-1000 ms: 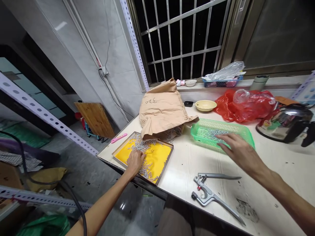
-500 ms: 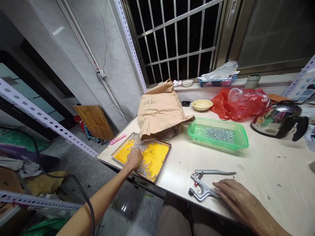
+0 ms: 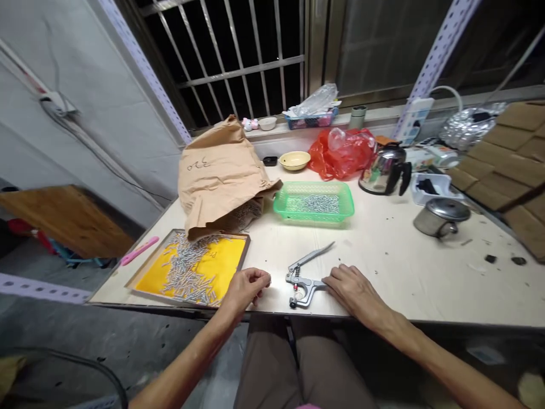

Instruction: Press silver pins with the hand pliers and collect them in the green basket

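Observation:
My left hand (image 3: 247,288) is over the table's front edge, right of the tray, its thumb and fingertips pinched on a small metal piece (image 3: 269,279), too small to make out fully. My right hand (image 3: 355,291) lies over the lower handle of grey metal hand pliers (image 3: 307,286), with its fingers closed around that handle. The pliers' upper handle stands spread away, and their spring and jaw point toward my left hand. A shallow tray (image 3: 147,275) with a yellow bottom holds a heap of small silver metal pieces (image 3: 187,270).
A brown paper bag (image 3: 221,176) leans over the tray's back edge. Behind the pliers stands a green plastic basket (image 3: 281,213) with more metal pieces. A kettle (image 3: 383,167), a lidded metal pot (image 3: 440,218), a red plastic bag (image 3: 336,153) and a pink cutter (image 3: 139,250) surround the work area.
My left hand has left the tray's metal pieces and moved right, near the pliers, pinching a small piece. My right hand stays at the pliers. The view has turned right.

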`<state>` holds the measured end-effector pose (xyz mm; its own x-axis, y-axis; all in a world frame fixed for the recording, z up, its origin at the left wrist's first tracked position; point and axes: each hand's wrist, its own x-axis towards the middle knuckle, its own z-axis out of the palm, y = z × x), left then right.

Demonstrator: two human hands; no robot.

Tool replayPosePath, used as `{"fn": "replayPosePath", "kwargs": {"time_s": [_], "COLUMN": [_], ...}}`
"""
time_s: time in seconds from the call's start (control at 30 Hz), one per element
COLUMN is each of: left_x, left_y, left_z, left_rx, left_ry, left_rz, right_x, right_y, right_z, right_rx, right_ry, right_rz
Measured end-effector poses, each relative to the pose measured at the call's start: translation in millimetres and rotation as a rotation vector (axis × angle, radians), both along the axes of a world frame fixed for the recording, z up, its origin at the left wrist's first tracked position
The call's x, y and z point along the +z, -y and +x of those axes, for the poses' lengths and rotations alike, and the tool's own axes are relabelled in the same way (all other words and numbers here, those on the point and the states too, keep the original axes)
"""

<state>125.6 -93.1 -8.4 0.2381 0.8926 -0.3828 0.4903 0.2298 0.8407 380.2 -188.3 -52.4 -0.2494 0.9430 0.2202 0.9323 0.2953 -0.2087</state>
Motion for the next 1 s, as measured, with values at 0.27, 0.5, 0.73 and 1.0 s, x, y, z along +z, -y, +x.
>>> {"fn": "replayPosePath", "kwargs": {"time_s": [0.27,0.5,0.73,1.0], "left_x": [-36.0,-36.2,-38.8,-34.9], "left_y": [22.6,25.9,22.3,21.2], "left_z": [46.7,56.7,64.8,68.6], "left_rx": [0.003,-0.006,-0.082,-0.110], "left_ry": [0.113,0.088,0.035,-0.019], "left_rz": [-0.161,-0.201,-0.252,-0.301], "right_x": [-4.2,-7.6,-6.2,-6.8], "right_y": [-6.6,-5.2,-2.4,-1.7], "right_z": [19.2,17.4,18.3,18.8], "right_rx": [-0.086,-0.124,-0.134,-0.137], "right_ry": [0.096,0.110,0.110,0.088], "right_rz": [0.018,0.016,-0.038,-0.056]}}
